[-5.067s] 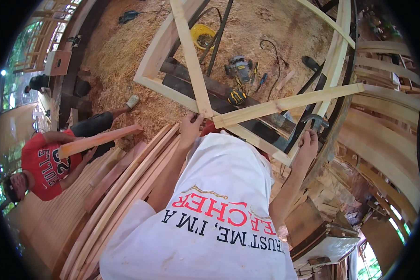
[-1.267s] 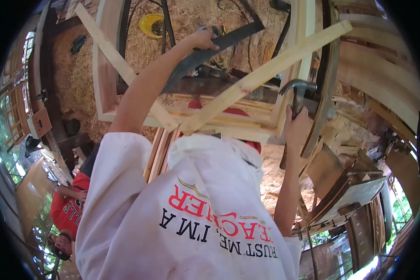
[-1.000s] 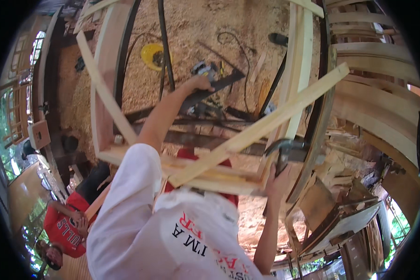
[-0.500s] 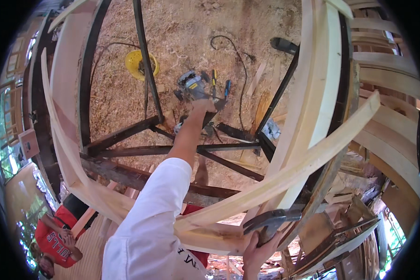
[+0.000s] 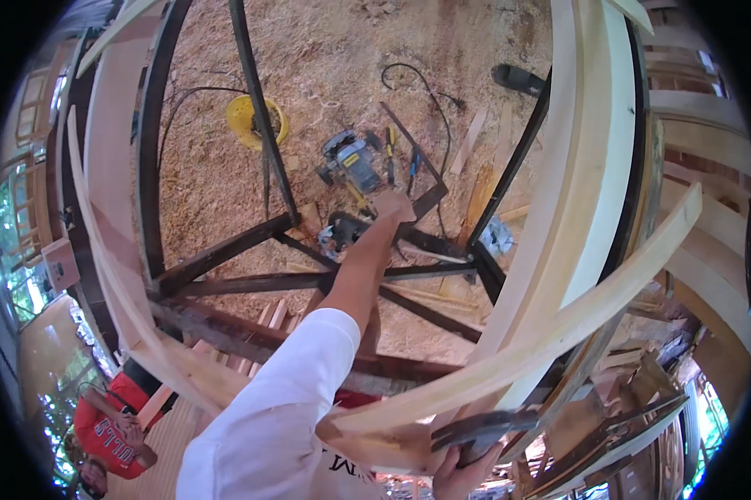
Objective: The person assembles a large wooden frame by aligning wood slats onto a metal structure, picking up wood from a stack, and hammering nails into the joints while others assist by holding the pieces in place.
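My left arm reaches out over the sawdust-covered ground, and the left hand [image 5: 395, 206] is closed on an L-shaped carpenter's square [image 5: 430, 197]. Its thin blade points away from me, beside the tools on the ground. At the lower right my right hand [image 5: 467, 477] grips a claw hammer [image 5: 484, 433] close to its dark head, which is blurred. The hammer is next to a curved pale wooden strip [image 5: 550, 333] that sweeps across to the right. Below the left hand, on the ground, lies a grey and yellow power tool [image 5: 352, 162].
Dark frame bars [image 5: 259, 108] cross between me and the ground. A yellow hard hat [image 5: 242, 121], screwdriver-like hand tools [image 5: 390, 143] and a black cable [image 5: 446, 133] lie in the sawdust. Long planks [image 5: 588, 150] line the right. A person in a red shirt [image 5: 113, 425] is at lower left.
My left hand has drawn back and to the right with the square, whose long blade now shows. The hammer in my right hand has moved slightly lower, and the whole view has shifted.
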`<action>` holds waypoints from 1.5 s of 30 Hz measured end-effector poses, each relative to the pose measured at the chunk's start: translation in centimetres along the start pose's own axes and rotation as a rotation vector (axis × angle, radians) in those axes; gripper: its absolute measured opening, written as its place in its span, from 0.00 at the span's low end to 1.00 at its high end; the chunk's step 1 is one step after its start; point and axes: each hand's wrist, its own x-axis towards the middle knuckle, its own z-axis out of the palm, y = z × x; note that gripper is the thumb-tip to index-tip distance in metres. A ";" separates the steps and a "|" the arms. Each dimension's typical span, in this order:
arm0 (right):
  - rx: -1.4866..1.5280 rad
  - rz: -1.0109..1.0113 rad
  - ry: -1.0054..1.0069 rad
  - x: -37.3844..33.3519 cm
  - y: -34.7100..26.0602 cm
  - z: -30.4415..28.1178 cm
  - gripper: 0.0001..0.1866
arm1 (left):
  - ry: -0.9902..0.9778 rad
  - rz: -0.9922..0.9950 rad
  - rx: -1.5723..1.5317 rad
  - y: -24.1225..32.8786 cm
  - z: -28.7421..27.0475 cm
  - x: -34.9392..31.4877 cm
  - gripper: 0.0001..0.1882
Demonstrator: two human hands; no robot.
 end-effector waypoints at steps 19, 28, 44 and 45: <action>-0.081 0.314 -0.004 -3.7 3.7 1.1 0.51 | 0.210 0.019 0.328 -10.1 4.5 15.2 0.15; -0.145 0.202 0.005 -1.2 1.2 0.9 0.49 | 0.259 -0.147 0.326 -15.7 5.4 12.2 0.19; -0.100 -0.228 0.290 -0.1 -0.5 0.3 0.25 | -0.253 0.273 -0.033 -6.6 -15.7 -19.1 0.25; -0.090 -0.216 0.321 -0.3 -0.9 -0.2 0.25 | -0.193 0.296 0.036 -6.5 -16.0 -21.6 0.26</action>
